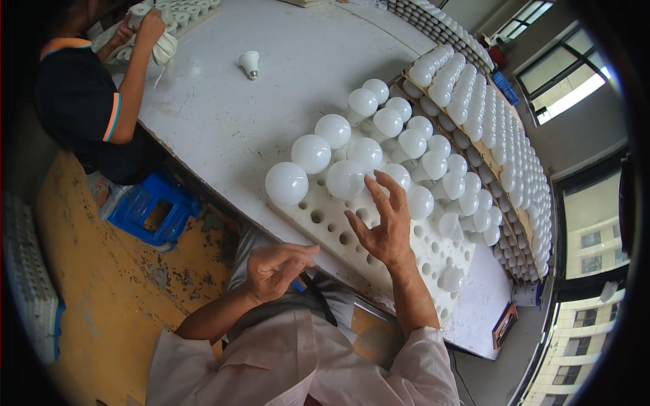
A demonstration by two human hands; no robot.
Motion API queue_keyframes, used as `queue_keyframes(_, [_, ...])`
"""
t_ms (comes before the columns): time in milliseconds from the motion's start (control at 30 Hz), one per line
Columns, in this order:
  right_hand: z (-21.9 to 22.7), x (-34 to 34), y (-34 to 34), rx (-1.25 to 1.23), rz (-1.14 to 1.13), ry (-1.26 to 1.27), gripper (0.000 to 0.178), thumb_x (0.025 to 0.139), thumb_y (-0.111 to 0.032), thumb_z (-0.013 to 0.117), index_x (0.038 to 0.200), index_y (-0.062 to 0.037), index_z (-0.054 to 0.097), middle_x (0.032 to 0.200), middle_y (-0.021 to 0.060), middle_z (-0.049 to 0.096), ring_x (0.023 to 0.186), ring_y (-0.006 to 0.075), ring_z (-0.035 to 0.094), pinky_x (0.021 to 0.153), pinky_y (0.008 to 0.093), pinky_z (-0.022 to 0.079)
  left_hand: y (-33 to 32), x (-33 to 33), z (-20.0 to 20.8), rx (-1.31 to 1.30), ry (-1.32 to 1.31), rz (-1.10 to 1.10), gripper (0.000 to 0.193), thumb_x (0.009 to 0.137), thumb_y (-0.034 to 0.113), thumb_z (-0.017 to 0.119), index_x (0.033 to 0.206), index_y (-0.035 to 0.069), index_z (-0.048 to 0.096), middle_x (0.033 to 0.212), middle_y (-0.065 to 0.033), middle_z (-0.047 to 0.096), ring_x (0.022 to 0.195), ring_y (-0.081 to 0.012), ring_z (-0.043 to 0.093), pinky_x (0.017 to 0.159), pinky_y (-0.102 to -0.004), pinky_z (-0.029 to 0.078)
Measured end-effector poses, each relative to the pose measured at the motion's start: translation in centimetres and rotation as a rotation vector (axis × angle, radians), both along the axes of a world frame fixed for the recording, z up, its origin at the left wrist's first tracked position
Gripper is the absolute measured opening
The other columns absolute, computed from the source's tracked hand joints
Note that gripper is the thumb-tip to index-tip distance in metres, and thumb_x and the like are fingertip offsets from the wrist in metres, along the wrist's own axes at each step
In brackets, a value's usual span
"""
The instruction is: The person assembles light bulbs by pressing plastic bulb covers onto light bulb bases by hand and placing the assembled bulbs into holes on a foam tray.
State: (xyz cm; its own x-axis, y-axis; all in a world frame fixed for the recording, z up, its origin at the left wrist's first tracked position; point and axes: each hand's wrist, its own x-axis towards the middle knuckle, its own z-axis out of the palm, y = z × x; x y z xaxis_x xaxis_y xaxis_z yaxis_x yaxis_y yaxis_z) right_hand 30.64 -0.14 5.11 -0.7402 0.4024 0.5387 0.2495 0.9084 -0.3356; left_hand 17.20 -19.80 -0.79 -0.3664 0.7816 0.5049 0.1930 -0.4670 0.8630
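My right hand (pixel 387 227) is raised over the near part of a white foam tray (pixel 323 233) with rows of round holes. Its thumb and fingers are spread, with nothing between them. The fingertips are right beside a round white light bulb (pixel 345 180); whether they touch it I cannot tell. More white globe bulbs (pixel 286 183) stand in rows over the tray's far part, and a single bulb (pixel 451 279) is near its right end. My left hand (pixel 276 272) hovers off the table's front edge, loosely bent, index finger stretched out, no object visible in it.
Stacked trays of bulbs (pixel 484 115) rise behind on the right. A lone bulb (pixel 250 63) lies on the white table (pixel 210 101). At the left a person in a dark shirt (pixel 81 101) handles white parts. A blue stool (pixel 154 210) stands on the floor.
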Motion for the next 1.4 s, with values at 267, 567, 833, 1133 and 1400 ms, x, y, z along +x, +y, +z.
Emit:
queue_keyframes(267, [-3.8, 9.6, -1.1, -0.168, -0.098, 0.059, 0.059, 0.066, 0.000, 0.078, 0.121, -0.0051, 0.058, 0.113, 0.0171, 0.056, 0.086, 0.0244, 0.060, 0.065, 0.0296, 0.054, 3.8, -11.3, 3.5, 0.069, 0.005, 0.487, 0.024, 0.094, 0.010, 0.052, 0.113, -0.005, 0.056, 0.107, -0.0191, 0.067, 0.084, -0.0194, 0.068, 0.063, -0.0235, 0.048])
queue_keyframes(567, [-6.0, 11.8, -1.3, -0.421, -0.348, 0.122, 0.040, 0.072, 0.003, 0.069, 0.110, -0.0030, 0.062, 0.101, 0.0130, 0.060, 0.077, 0.0154, 0.058, 0.056, 0.0237, 0.048, 21.0, -28.3, -3.1, -0.508, 0.241, 0.791, 0.055, 0.081, 0.030, 0.067, 0.125, -0.001, 0.052, 0.121, -0.0211, 0.060, 0.111, -0.0302, 0.060, 0.092, -0.0371, 0.047])
queue_keyframes(833, [-5.8, 11.8, -1.5, -0.355, -0.415, 0.053, 0.027, 0.071, 0.006, 0.066, 0.096, -0.0031, 0.064, 0.090, 0.0114, 0.062, 0.063, 0.0136, 0.057, 0.049, 0.0227, 0.045, 30.0, -36.0, -5.5, -1.090, 0.298, 0.978, 0.078, 0.074, 0.067, 0.059, 0.115, 0.001, 0.061, 0.115, -0.0188, 0.063, 0.112, -0.0329, 0.057, 0.094, -0.0432, 0.044])
queue_keyframes(1133, [-5.8, 11.0, -0.3, -0.428, -0.380, 0.049, 0.028, 0.070, 0.008, 0.063, 0.095, -0.0049, 0.065, 0.092, 0.0102, 0.063, 0.068, 0.0169, 0.059, 0.056, 0.0254, 0.047, 32.1, -45.9, -10.9, -1.084, 0.520, 0.923, 0.066, 0.082, 0.062, 0.056, 0.108, 0.002, 0.065, 0.108, -0.0165, 0.066, 0.102, -0.0321, 0.063, 0.088, -0.0423, 0.048])
queue_keyframes(1400, [-5.8, 13.0, -0.5, -0.493, -0.350, 0.165, 0.031, 0.074, 0.004, 0.070, 0.103, -0.0037, 0.063, 0.094, 0.0106, 0.061, 0.071, 0.0174, 0.062, 0.058, 0.0273, 0.050, 24.1, -34.9, -6.6, -0.235, -0.581, 0.267, 0.049, 0.094, 0.016, 0.058, 0.128, -0.014, 0.039, 0.121, -0.0205, 0.051, 0.117, -0.0275, 0.054, 0.098, -0.0310, 0.047])
